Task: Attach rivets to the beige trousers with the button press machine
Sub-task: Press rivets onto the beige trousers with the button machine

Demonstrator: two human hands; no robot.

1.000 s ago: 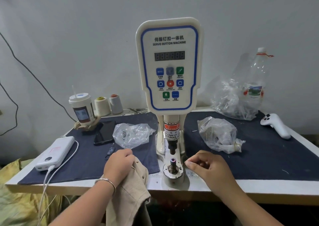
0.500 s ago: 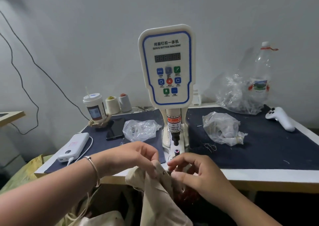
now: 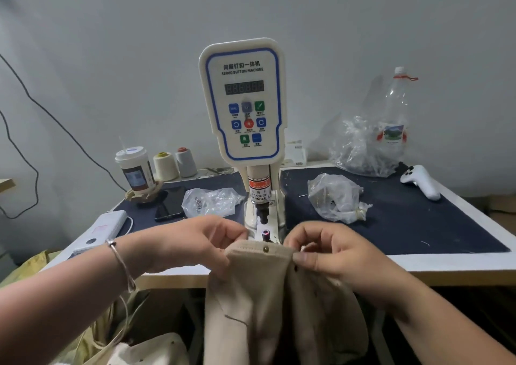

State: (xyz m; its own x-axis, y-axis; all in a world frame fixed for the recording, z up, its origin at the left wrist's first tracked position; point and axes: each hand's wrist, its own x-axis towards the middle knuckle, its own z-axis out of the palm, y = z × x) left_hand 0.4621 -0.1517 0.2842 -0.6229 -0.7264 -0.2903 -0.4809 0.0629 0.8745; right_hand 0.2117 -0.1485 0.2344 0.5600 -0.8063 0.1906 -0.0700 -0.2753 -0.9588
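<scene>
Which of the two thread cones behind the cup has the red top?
The right thread cone, the whiter one nearer the button machine. The left cone beside the cup is cream with a yellow top.

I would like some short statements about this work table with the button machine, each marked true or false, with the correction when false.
1. Both hands hold the beige trousers in front of the button press machine. True: the left hand and the right hand pinch the top edge.
2. The trousers edge shows no rivet. False: one brass rivet sits on it.
3. A white game controller lies at the table's far right. True.
4. The phone lies right of the machine. False: it lies to the left.
5. Two thread cones stand beside a lidded cup. True.
</scene>
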